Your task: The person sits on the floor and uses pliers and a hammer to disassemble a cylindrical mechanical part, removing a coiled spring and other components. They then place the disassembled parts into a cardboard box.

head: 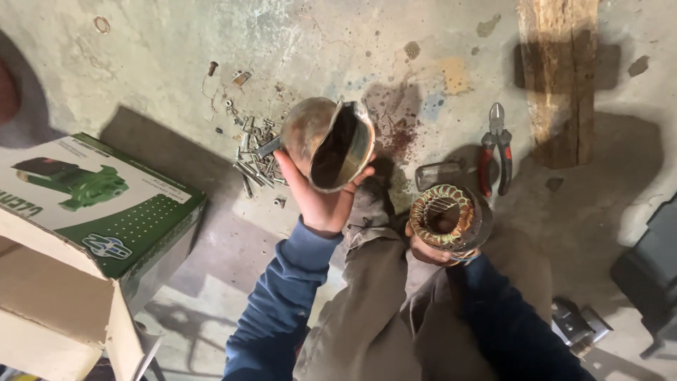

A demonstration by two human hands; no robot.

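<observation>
Head view, looking down over knees in drab trousers (367,303) onto a stained concrete floor (155,63). Left hand (321,197) raised, fingers wrapped round the lower edge of a dull brass-coloured metal housing (331,144), a rounded shell split open along one side, dark and hollow inside, held tilted with its mouth toward the camera. Right hand (430,247) lower, just beside the knee, cupped under a motor stator (446,217), a ring with copper windings circling an empty bore; fingers mostly hidden beneath, grip closed around it. Housing and stator apart, neither touching the other. Seemingly mid-disassembly or inspection of a small motor, shell separated from core. Next move likely calling for steady alignment of bore and shell, or careful setting down without nicking the windings. On the floor beyond the left hand, a loose heap of screws and bolts (255,159); near the stator, red-handled pliers (496,152) and a small clear plastic piece (437,173). Worn wooden plank (557,77) upper right; open green-and-white cardboard box (92,212) at left.
</observation>
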